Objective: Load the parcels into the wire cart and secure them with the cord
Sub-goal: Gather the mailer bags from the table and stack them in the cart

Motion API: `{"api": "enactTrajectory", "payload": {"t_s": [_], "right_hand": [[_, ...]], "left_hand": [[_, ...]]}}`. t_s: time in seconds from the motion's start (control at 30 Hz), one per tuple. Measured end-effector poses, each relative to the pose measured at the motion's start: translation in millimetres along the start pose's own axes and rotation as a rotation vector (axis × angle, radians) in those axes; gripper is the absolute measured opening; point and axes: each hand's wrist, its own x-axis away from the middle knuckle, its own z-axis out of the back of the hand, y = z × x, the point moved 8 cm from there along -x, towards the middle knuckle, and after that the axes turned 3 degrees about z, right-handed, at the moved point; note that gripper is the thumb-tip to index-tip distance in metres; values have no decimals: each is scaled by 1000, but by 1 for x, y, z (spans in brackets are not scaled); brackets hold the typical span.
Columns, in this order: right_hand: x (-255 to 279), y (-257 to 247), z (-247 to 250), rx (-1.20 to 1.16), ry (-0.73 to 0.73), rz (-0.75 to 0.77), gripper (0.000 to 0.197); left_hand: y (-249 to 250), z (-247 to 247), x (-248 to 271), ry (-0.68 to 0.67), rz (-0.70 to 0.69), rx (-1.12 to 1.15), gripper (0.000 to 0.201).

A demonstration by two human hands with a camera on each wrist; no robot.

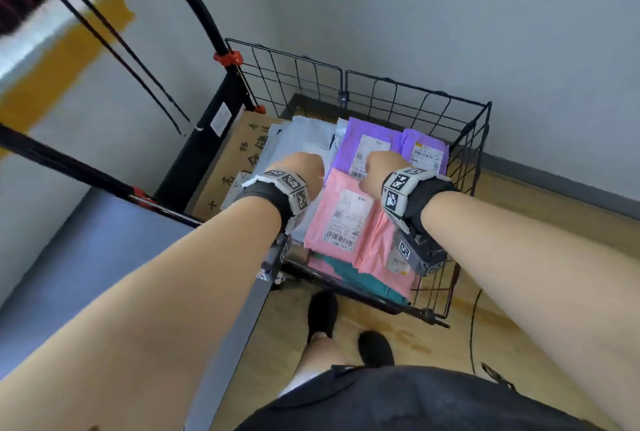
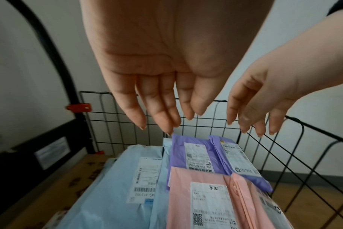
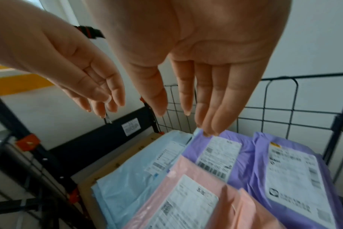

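The black wire cart [image 1: 412, 91] holds several flat parcels: a pink one [image 1: 343, 219] on top at the front, two purple ones [image 1: 377, 140] behind it, pale blue ones [image 1: 298, 143] to the left, a cardboard box [image 1: 232, 160] at the far left. Both hands hover above the pile, palms down, fingers straight and empty. My left hand [image 1: 299, 167] [image 2: 166, 108] is over the blue parcels [image 2: 112, 193]; my right hand [image 1: 375, 167] [image 3: 196, 108] is over the purple parcel [image 3: 243, 155]. A thin black cord with a metal hook [image 1: 194, 126] hangs from the cart handle at the left.
The cart's black handle frame [image 1: 207, 15] with red clips [image 1: 227, 57] rises at the left. A grey table edge [image 1: 242, 320] runs beside my left forearm. Grey wall stands close behind the cart. Wooden floor [image 1: 519, 309], a black cable and my feet lie below.
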Motion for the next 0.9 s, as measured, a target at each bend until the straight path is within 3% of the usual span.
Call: {"api": "enactTrajectory", "payload": {"t_s": [0.03,0.13,0.27,0.53,0.73,0.9], "right_hand": [[6,-4,3,-9,11,16,11],[26,-24,9,28,33,96,34],[57,-76,9,117,34,275,40],[134,-209,-19,270,3,609,16],[194,-314,-77,288,-52,790,26],[253,-388,-158,365,-139,884,27]], "left_hand": [[-3,2,10,4,26,15,33],[-17,4,50,22,121,27,34],[-47,9,111,105,260,46,32],[-134,-5,254,287,582,276,29],[-211,-51,359,351,801,395,31],[-274,-112,442,328,931,480,32]]}}
